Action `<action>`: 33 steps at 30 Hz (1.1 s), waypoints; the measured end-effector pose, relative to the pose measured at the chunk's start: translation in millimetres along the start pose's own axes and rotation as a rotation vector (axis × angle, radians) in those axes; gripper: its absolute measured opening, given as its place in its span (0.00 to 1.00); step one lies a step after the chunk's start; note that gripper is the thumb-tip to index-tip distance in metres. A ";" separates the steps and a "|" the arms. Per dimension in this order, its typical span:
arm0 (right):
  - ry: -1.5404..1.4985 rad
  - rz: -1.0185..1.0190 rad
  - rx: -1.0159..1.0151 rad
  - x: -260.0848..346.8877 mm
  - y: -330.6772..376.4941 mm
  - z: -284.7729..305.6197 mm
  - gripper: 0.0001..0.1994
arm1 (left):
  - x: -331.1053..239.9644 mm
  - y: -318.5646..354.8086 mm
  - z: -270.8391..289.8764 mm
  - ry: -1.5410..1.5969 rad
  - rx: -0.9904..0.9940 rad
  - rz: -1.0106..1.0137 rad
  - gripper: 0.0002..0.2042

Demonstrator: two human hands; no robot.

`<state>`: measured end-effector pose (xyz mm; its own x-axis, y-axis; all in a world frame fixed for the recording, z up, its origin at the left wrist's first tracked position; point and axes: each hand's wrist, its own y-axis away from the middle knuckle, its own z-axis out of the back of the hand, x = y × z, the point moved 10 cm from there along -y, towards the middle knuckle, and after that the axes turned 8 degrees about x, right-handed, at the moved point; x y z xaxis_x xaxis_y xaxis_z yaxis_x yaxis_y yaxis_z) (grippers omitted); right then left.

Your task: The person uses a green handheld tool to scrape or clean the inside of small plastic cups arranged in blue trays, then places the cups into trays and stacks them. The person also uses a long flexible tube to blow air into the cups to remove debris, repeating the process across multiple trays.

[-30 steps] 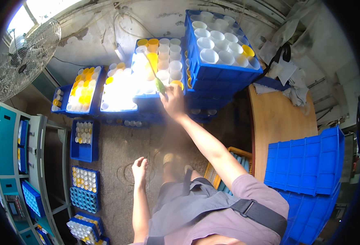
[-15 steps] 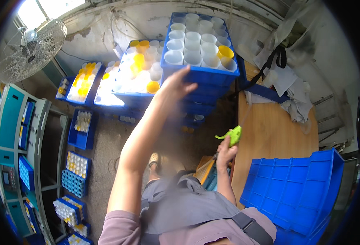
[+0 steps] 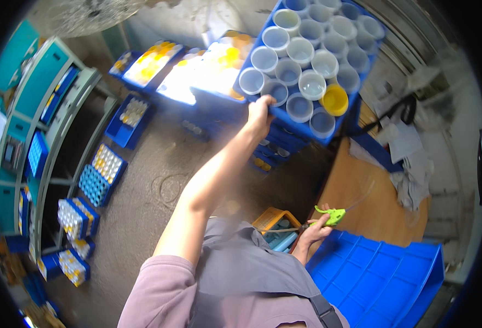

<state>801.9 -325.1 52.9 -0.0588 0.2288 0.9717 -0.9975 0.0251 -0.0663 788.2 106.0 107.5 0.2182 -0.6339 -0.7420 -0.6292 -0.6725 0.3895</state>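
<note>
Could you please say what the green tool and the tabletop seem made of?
Green tool: probably smooth moulded plastic, given its bright, even colour.
Tabletop: wood or laminate, satin-looking, given its tan, wood-like tone; I can't tell which.

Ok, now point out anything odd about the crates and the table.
One bright yellow cup stands out among whitish cups in the blue crate gripped by the left hand. Crumpled pale material lies in an untidy heap on the wooden table.
</note>
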 end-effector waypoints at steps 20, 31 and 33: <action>0.644 1.145 1.847 146.3 409.6 -289.4 0.15 | -35.6 442.6 546.9 -0.947 -1.162 0.189 0.21; 0.818 1.357 1.908 126.4 541.2 -310.5 0.18 | 37.0 571.3 628.0 -0.808 -1.345 0.306 0.18; 0.825 1.350 1.878 125.1 529.4 -325.4 0.18 | 54.6 578.3 631.6 -0.692 -1.310 0.310 0.19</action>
<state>279.3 33.5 65.7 -0.8387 -0.4380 0.3236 0.5334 -0.7803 0.3265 -34.9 -76.3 -52.3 -0.4130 -0.7618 -0.4991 0.5869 -0.6417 0.4938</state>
